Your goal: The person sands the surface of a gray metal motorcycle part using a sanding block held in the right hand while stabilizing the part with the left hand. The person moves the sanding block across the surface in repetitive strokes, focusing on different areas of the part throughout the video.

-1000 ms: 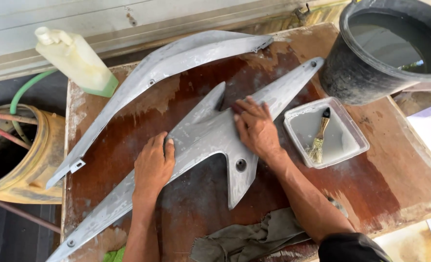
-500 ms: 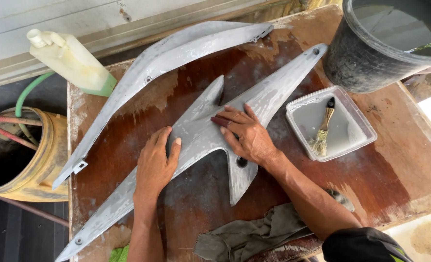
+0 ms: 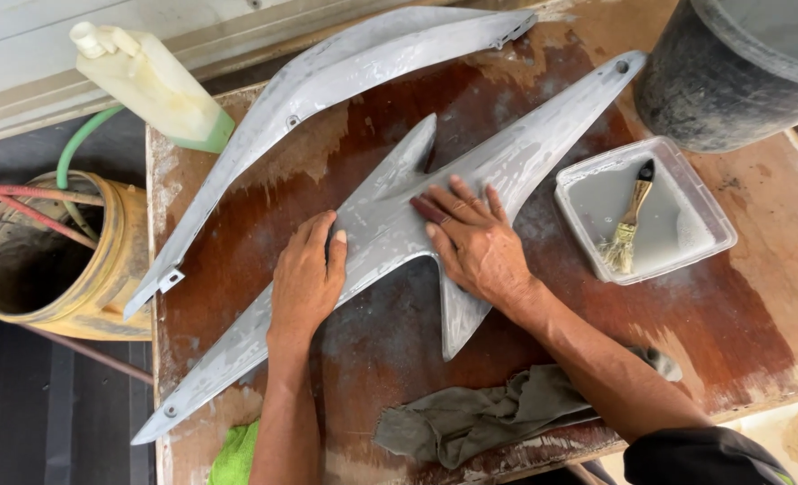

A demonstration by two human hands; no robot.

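Note:
A long grey fairing panel (image 3: 542,135) with two pointed fins lies across a wet brown wooden table (image 3: 740,341). My left hand (image 3: 307,280) lies flat on the panel's lower left stretch, holding it down. My right hand (image 3: 475,242) presses a small dark reddish sanding piece (image 3: 429,209) under its fingers against the middle of the panel. A second curved grey panel (image 3: 327,90) lies apart, further back on the table.
A clear plastic tub (image 3: 695,242) with grey water and a brush (image 3: 626,229) sits at right, a black bucket (image 3: 713,90) behind it. A pale bottle (image 3: 152,85) lies at back left. An olive rag (image 3: 471,418), a green cloth (image 3: 237,454), and a yellow drum (image 3: 93,296) off the left edge.
My right hand has slid left and down along the panel with the sanding piece. My left hand stays pressed on the panel. The view has shifted slightly.

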